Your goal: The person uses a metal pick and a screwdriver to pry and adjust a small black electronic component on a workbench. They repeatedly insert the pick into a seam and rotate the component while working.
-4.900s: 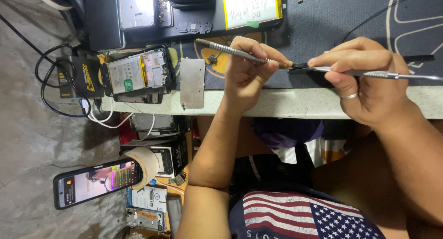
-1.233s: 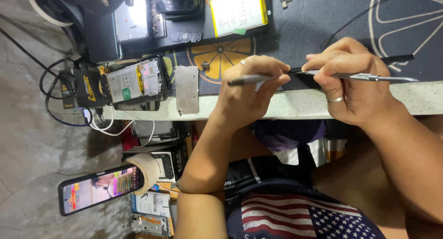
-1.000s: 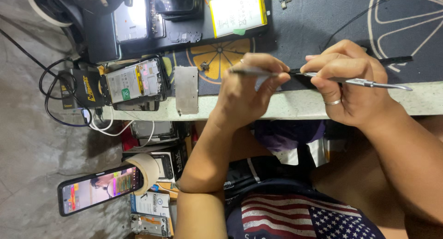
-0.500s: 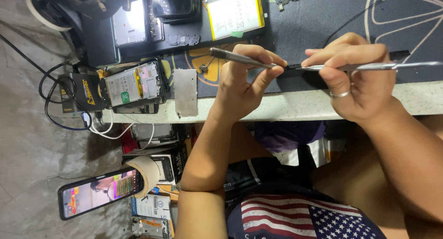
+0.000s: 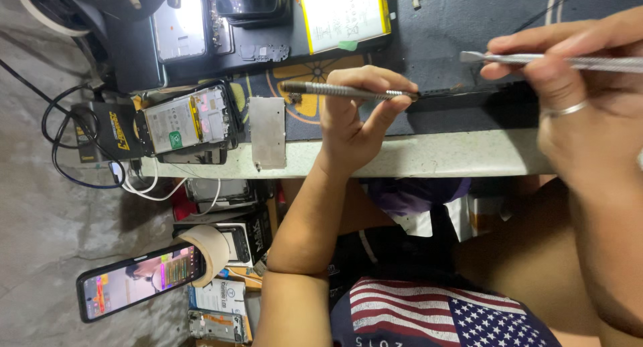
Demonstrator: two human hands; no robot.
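A: What is the surface, and what is the room around it?

B: A workbench with a dark mat [image 5: 469, 25] on top and a pale front edge [image 5: 429, 156]. On the mat lie an opened phone [image 5: 184, 119] showing its inner parts, a grey metal plate [image 5: 266, 131], and a white battery [image 5: 345, 15]. Below the bench is a grey floor, where another phone [image 5: 137, 290] lies with a lit screen, beside some boxes. Black and white cables [image 5: 87, 153] hang at the bench end.

A: How are the hands?

B: The left hand [image 5: 355, 122] is closed around a metal tool with a knurled grip [image 5: 341, 90], and its tip touches a thin dark part [image 5: 455, 92] lying on the mat near the front edge. The right hand [image 5: 589, 99], wearing a ring, is pinched on a flat metal spudger [image 5: 536, 59], held above the mat. The two hands are well apart.

A: Is there open room to move?

B: The mat between the two hands is mostly bare. Toward the opened phone the bench is crowded.

A: What differs from half a second ago?

B: Then the right hand was close to the left, and the tools nearly met over the dark part. Now the right hand has lifted away, and its spudger points free in the air. The left hand stays with its tool on the part.
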